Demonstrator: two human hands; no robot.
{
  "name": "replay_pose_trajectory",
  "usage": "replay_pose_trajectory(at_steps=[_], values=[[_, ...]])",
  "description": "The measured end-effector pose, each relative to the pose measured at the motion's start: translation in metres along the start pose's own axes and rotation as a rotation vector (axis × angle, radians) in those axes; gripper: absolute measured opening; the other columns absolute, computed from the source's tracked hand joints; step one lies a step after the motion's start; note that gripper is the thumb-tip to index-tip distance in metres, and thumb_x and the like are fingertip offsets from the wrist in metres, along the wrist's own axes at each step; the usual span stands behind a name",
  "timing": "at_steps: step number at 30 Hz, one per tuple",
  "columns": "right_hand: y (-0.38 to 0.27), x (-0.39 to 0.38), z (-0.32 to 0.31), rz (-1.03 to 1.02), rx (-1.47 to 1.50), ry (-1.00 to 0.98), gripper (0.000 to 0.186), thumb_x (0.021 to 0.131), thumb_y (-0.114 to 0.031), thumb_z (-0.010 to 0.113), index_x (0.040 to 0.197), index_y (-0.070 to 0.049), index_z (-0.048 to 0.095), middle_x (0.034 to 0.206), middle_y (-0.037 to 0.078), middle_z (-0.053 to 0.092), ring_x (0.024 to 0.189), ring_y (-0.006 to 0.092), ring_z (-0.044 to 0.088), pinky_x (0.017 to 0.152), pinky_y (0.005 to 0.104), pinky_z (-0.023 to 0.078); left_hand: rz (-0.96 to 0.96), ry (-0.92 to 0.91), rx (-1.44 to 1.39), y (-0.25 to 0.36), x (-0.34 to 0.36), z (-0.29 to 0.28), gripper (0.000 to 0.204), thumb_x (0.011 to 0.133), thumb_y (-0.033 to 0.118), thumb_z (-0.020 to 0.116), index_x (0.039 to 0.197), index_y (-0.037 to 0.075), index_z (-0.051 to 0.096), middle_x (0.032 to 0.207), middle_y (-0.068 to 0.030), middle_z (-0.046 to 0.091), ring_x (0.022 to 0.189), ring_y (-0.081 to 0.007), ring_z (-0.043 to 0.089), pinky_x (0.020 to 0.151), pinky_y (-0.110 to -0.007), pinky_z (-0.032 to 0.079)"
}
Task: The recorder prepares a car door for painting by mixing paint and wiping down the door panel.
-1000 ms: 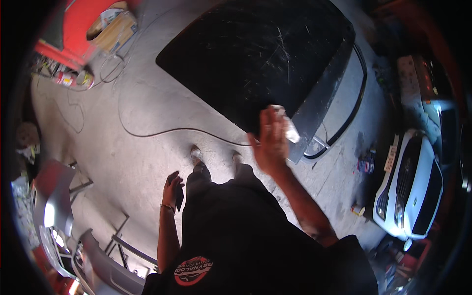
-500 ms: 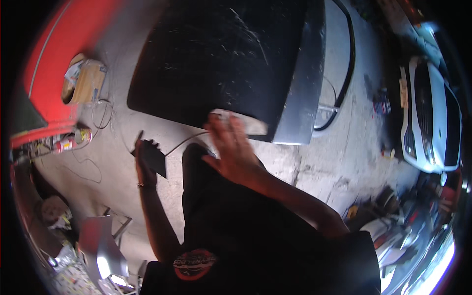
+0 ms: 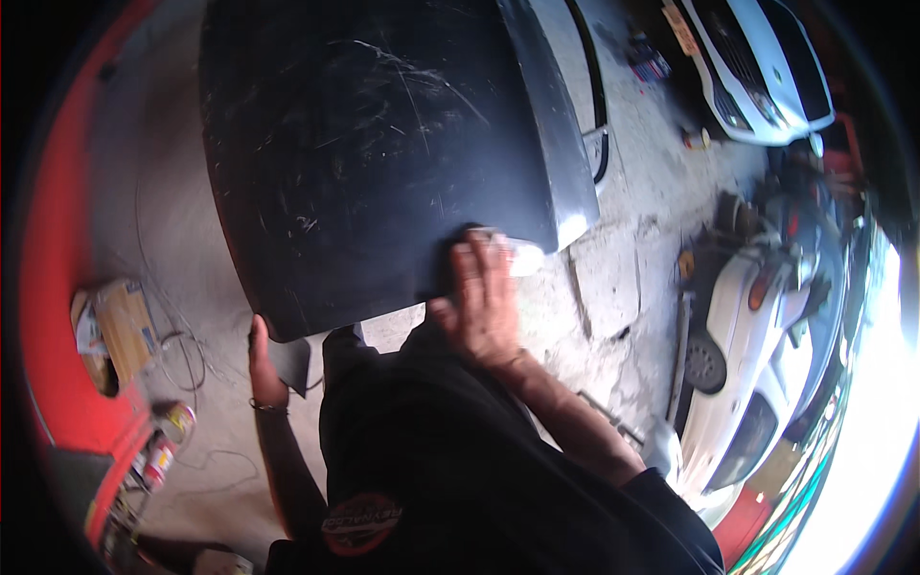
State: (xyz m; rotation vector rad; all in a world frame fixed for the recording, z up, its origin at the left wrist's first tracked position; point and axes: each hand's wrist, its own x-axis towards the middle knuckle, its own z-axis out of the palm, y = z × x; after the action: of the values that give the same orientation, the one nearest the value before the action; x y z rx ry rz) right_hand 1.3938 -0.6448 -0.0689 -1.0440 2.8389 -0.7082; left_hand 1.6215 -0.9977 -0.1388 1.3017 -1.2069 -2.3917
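A large black panel [image 3: 383,163], scratched and dusty, is shown lying above the concrete floor [image 3: 623,278]; what carries it cannot be told. The right hand [image 3: 484,297] is laid flat near the panel's near right corner, fingers spread over a pale block [image 3: 513,254], apparently a sanding block or folded pad, which is pressed against the surface just inside the edge; a flat palm of this kind is judged to spread pressure evenly over the block. The left hand [image 3: 264,359] hangs low beside the body, closed on a small dark sheet [image 3: 292,364], held clear of the panel as if kept in reserve. At the left a red surface [image 3: 57,287] is seen, with a cardboard box [image 3: 110,331], cans [image 3: 163,441] and a loose cable [image 3: 182,345] on the floor. At the right white cars [image 3: 757,57] are parked. Compared with the frame one second earlier, the panel is seen much nearer and fills the upper middle of the view, the head having been brought over it. The right hand, then raised with the block at the panel's edge, is now pressed down on the surface. The left hand, then seen open at the hip, now holds the dark sheet.
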Motion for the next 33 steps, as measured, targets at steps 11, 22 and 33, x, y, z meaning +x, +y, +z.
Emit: replay_pose_trajectory(at_steps=[11, 22, 33], values=[[-0.023, 0.016, 0.002, 0.494, -0.259, 0.194, 0.077, 0.113, -0.029, 0.078, 0.174, 0.007, 0.049, 0.179, 0.033, 0.049, 0.169, 0.0545, 0.045, 0.142, 0.0646, 0.037, -0.069, -0.097, 0.288, 0.044, 0.007, -0.02, 0.061, 0.13, 0.043, 0.058, 0.165, -0.006, 0.064, 0.162, -0.01, 0.069, 0.148, -0.0193, 0.065, 0.127, -0.039, 0.05], [-0.026, 0.027, 0.017, 0.613, -0.318, 0.213, 0.084, 0.119, -0.045, 0.072, 0.177, 0.008, 0.043, 0.182, 0.035, 0.042, 0.171, 0.0598, 0.038, 0.144, 0.065, 0.032, -0.028, -0.183, 0.315, 0.053, 0.017, -0.045, 0.039, 0.129, 0.039, 0.061, 0.123, 0.001, 0.069, 0.118, -0.0021, 0.065, 0.114, -0.0162, 0.059, 0.107, -0.035, 0.05], [-0.018, 0.05, 0.001, 0.556, -0.371, 0.131, 0.087, 0.121, -0.056, 0.064, 0.179, 0.006, 0.043, 0.186, 0.034, 0.04, 0.172, 0.0569, 0.04, 0.145, 0.065, 0.03, -0.038, -0.155, 0.574, 0.066, 0.026, -0.055, 0.057, 0.126, 0.047, 0.067, 0.141, -0.008, 0.072, 0.133, -0.01, 0.072, 0.126, -0.023, 0.064, 0.118, -0.039, 0.05]])
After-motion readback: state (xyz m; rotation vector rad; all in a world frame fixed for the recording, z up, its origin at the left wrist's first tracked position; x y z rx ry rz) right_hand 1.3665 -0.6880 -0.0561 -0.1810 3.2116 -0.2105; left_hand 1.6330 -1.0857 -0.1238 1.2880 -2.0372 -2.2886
